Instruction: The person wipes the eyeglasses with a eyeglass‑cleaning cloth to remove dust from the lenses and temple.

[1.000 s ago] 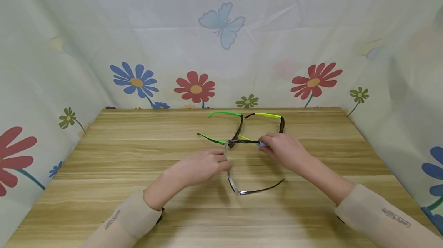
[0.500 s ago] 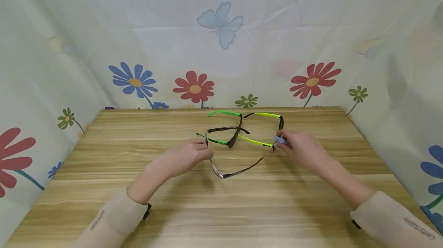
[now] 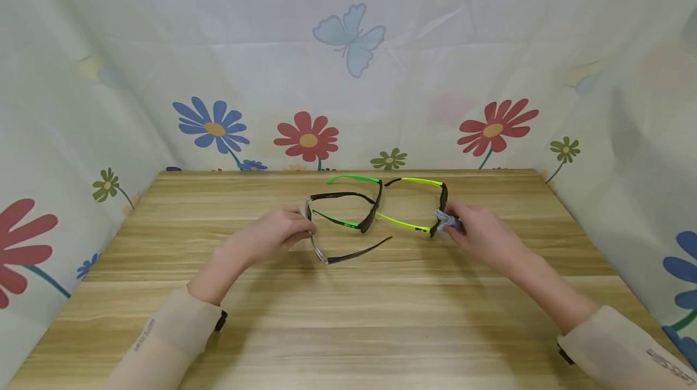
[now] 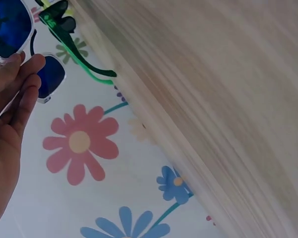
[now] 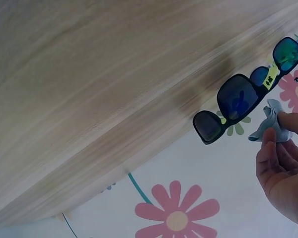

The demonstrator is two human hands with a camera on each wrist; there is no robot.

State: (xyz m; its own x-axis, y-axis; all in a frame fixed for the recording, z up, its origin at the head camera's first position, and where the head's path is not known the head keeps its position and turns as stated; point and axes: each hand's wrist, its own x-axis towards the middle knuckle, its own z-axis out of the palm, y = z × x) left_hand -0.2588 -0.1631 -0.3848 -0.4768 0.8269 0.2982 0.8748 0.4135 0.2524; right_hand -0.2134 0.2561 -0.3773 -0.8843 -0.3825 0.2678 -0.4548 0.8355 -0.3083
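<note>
Sunglasses with a clear frame (image 4: 10, 25), dark blue lenses and dark temples (image 3: 356, 254) hang from my left hand (image 3: 272, 236), which pinches them near the bridge. Their temples are unfolded and point right. In my right hand (image 3: 484, 236), thumb and fingers pinch a crumpled light blue cloth (image 5: 272, 124). Just left of that hand lie black sunglasses with yellow temples (image 3: 403, 222); the cloth hides part of their front in the head view. Beside these, black sunglasses with green temples (image 3: 368, 221) rest on the table, partly behind the clear pair's temples.
The wood-grain table (image 3: 381, 329) ends at a back edge against a white curtain (image 3: 245, 63) printed with flowers and a butterfly. More of this curtain stands along the left and right sides.
My left hand has carried the clear-framed sunglasses left and slightly away from me. The right hand has shifted right with the cloth, away from the clear pair's temple. The other sunglasses stay put.
</note>
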